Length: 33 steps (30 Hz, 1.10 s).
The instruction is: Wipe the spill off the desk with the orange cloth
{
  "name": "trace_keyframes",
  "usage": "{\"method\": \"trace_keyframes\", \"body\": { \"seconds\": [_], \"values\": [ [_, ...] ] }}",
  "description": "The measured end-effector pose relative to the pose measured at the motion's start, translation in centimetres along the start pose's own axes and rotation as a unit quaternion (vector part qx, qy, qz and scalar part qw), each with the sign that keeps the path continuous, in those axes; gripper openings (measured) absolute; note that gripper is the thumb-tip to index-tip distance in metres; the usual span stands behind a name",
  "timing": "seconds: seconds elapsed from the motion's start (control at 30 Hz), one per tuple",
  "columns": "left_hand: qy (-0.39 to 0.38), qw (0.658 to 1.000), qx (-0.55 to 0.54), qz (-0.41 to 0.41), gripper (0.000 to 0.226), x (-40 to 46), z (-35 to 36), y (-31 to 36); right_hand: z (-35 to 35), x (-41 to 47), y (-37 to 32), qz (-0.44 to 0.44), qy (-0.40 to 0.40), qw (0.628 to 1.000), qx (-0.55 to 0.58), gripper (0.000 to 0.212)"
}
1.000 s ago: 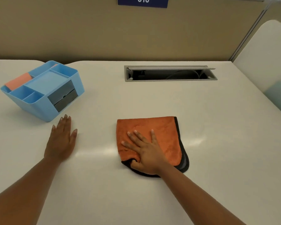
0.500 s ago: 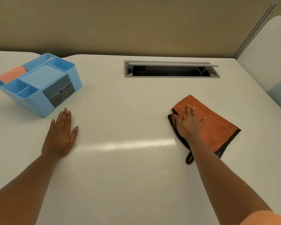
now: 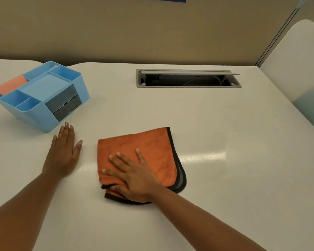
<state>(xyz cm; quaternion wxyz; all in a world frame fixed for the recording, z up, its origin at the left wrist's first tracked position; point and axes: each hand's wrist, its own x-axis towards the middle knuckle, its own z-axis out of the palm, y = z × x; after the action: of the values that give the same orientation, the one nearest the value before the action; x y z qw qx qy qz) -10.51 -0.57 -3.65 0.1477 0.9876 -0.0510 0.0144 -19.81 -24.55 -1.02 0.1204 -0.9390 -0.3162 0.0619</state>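
The orange cloth (image 3: pixel 149 151), folded with a dark edge, lies flat on the white desk (image 3: pixel 225 178) near the middle. My right hand (image 3: pixel 132 176) presses down on its near left part with fingers spread, the thumb curled around the cloth's near edge. My left hand (image 3: pixel 63 153) rests flat on the desk just left of the cloth, fingers together, holding nothing. I see no liquid on the desk, only a glossy light streak to the right of the cloth.
A blue desk organiser (image 3: pixel 40 95) with an orange item in one compartment stands at the far left, close to my left hand. A grey cable hatch (image 3: pixel 187 78) is set in the desk at the back. A beige partition rises behind; a white panel stands at the right.
My right hand has swept the cloth from the right side of the desk back to the left, close to my left hand. My left hand has stayed put.
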Motion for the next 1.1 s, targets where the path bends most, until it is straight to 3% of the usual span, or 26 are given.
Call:
{"method": "trace_keyframes", "body": {
  "seconds": [0.23,0.43,0.57,0.7,0.8,0.9,1.1],
  "values": [
    [-0.013,1.0,0.007,0.001,0.069,0.0,0.0,-0.1,-0.5,-4.8,3.6,0.015,0.015,1.0,0.011,0.05],
    [-0.018,1.0,0.016,-0.006,0.069,0.0,0.1,0.1,-2.4,-6.7,10.8,0.206,0.07,0.976,0.004,0.066],
    [-0.016,1.0,0.011,-0.002,0.071,0.0,0.2,0.1,-3.5,-5.8,14.5,0.293,0.076,0.953,-0.017,0.09],
    [-0.009,1.0,0.006,-0.005,0.071,0.0,0.2,0.1,-5.2,-4.0,15.8,0.335,0.08,0.937,0.056,0.081],
    [-0.002,1.0,0.008,-0.004,0.077,0.0,0.2,0.1,-5.9,-3.5,15.5,0.453,0.148,0.872,0.109,0.095],
    [0.001,1.0,0.01,-0.006,0.084,-0.2,0.3,0.2,-4.9,-3.1,14.4,0.558,0.112,0.821,0.056,0.115],
    [0.01,1.0,0.0,-0.01,0.081,-0.1,0.3,0.2,-4.5,-0.5,15.8,0.579,0.103,0.809,0.026,0.083]
  ]
}}
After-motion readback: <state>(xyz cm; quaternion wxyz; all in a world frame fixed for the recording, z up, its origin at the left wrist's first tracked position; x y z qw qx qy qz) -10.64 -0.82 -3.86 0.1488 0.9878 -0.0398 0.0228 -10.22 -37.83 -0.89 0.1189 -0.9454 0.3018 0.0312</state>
